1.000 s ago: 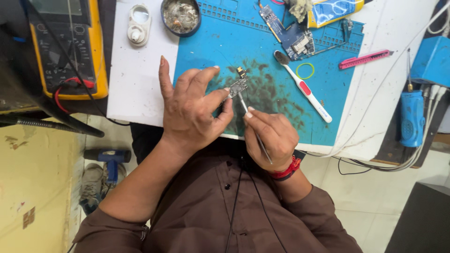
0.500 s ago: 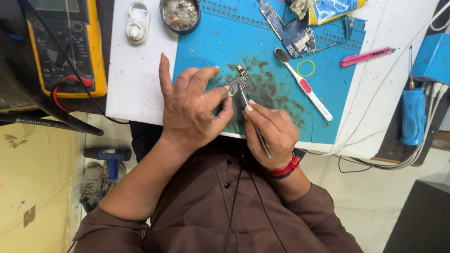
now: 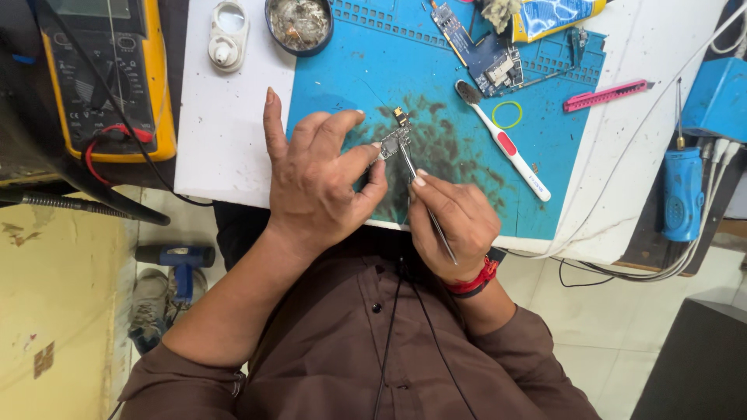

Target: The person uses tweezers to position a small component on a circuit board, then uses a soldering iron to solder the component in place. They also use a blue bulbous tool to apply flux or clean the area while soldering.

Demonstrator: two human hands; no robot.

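Nearest the body, the right hand (image 3: 451,222), with a red band at its wrist, pinches a pair of thin metal tweezers (image 3: 424,198) between closed fingers, the tips reaching up to a small circuit part (image 3: 395,140). The left hand (image 3: 319,183) pinches that part between thumb and fingertips, its other fingers spread, just above the stained blue mat (image 3: 366,70). Farther out on the mat lie a white toothbrush (image 3: 504,144), a yellow ring (image 3: 507,114) and a circuit board (image 3: 486,54). A pink cutter (image 3: 607,95) lies to the right, a yellow meter (image 3: 109,78) far left.
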